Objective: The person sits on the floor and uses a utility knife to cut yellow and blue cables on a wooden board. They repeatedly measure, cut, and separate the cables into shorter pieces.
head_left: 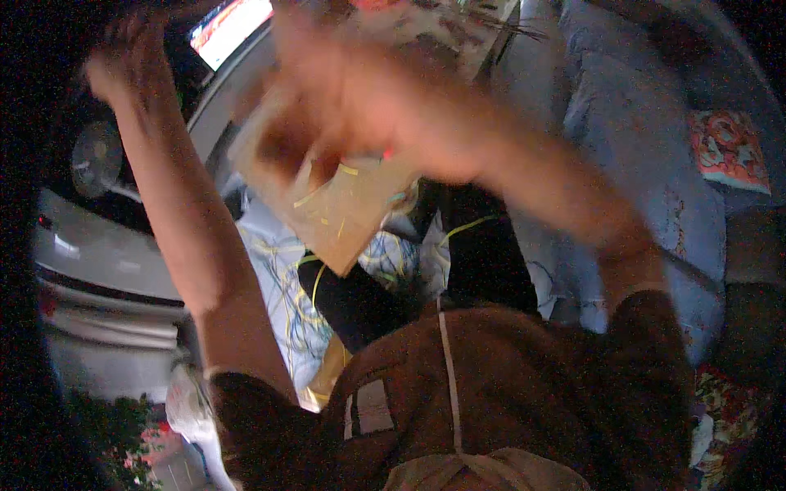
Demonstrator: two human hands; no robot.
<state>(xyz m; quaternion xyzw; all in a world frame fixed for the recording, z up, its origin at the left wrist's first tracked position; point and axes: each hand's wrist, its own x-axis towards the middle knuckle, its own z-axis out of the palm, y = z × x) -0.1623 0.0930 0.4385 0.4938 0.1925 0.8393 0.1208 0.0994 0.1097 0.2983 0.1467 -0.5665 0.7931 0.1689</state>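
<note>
My right hand [327, 106] is smeared by motion above a tan flat board [344, 221] that looks like cardboard or wood. Its fingers are too blurred to read, and I cannot make out anything in them. Short yellow strips lie on the board, whose near corner points down between my knees. My left hand [135, 61] is raised at the upper left, in dim light near a lit screen. Darkness and blur hide its fingers and whatever they may hold. Below the board, tangled yellow and pale strands [307, 299] spread over light cloth beside my dark-clad legs.
A long seat with pale blue covering [630, 164] runs along the right, with a red patterned cushion [731, 151] on it. A lit screen [231, 31] and a round fan [97, 159] stand at the upper left. A green plant [123, 430] is at the lower left.
</note>
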